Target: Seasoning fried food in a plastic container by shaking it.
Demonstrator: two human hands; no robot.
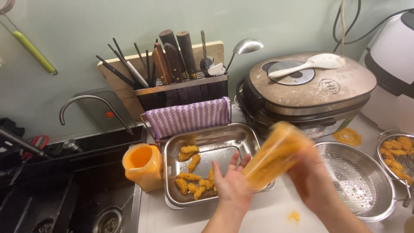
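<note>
A grey multicooker (310, 90) carries a white plastic rice paddle (308, 64). A black knife rack (181, 88) backs a purple-and-white striped cloth (187, 116). A curved steel tap (92, 108) overhangs the dark sink (64, 198). An empty round steel mesh colander (360, 179) rests on the bench (276, 215).

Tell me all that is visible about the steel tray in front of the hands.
The steel tray is rectangular with rounded corners, shiny, and its floor looks perforated. It lies flat on the white counter, between the orange container and the round strainer. Several yellow coated pieces lie along its left and near side, with orange smears in one far corner. A striped cloth hangs just behind it. The left hand hovers open over its near edge.
</note>
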